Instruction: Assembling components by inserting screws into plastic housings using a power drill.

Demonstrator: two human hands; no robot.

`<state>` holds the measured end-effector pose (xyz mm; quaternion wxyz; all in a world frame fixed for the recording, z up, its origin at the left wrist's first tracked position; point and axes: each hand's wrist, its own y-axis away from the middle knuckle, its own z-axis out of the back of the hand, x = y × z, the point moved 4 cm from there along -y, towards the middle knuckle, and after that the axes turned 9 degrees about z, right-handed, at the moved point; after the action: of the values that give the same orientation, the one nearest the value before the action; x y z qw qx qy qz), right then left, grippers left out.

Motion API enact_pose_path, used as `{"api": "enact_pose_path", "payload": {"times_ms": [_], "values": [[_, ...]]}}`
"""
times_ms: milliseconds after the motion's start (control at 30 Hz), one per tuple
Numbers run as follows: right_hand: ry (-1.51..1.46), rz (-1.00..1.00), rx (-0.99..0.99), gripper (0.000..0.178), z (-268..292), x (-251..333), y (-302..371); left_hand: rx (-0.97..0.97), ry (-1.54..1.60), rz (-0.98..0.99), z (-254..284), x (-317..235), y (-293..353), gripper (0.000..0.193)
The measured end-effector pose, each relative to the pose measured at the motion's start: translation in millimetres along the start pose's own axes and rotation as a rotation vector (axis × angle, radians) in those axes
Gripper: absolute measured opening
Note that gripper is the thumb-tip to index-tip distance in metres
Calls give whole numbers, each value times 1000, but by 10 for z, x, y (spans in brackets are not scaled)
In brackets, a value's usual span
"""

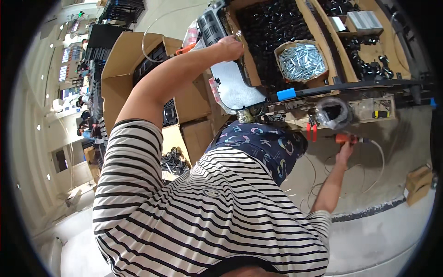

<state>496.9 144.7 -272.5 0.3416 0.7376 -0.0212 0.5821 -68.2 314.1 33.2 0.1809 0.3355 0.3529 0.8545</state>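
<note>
My left hand (230, 49) reaches across the long silver-grey part (233, 85), next to its dark vented section (211, 28). Its fingers are bent together at the edge of the black-filled box; whatever they hold is too small to make out. Out to the right, my right hand (344, 150) is wrapped around an orange air screwdriver (346, 138), held low beside the bench, with a pale hose (380, 157) curving away from it. An orange object (186, 49) shows partly behind my left forearm.
A round carton of silver bolts (302, 61) sits among many black parts (272, 27) in a wooden-edged box. A blue block (286, 94) lies on the bench's dark rail. Red-handled pliers (312, 131) hang below, near a plastic-lined ring (333, 113). Open cardboard boxes (121, 60) stand at left.
</note>
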Motion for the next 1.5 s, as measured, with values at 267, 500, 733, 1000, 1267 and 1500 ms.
{"api": "enact_pose_path", "payload": {"times_ms": [267,500,733,1000,1267,1500], "values": [[-920,-54,387,18,-231,859,1505,-511,215,-60,-311,170,-52,15],[-662,-49,16,13,-828,1310,2279,-972,1469,896,-1604,160,1001,12],[-440,-89,82,14,-1359,1651,2905,-240,1237,331,-3024,-1619,-181,21],[-174,-109,121,12,-1783,2071,3135,-194,1273,427,-2809,-1878,-195,24],[-156,-61,93,11,-1991,2187,3134,-101,1516,475,-2996,-1799,-305,23],[-198,-48,176,9,-2215,2227,3015,-298,1883,698,-3246,-1626,-292,23]]}}
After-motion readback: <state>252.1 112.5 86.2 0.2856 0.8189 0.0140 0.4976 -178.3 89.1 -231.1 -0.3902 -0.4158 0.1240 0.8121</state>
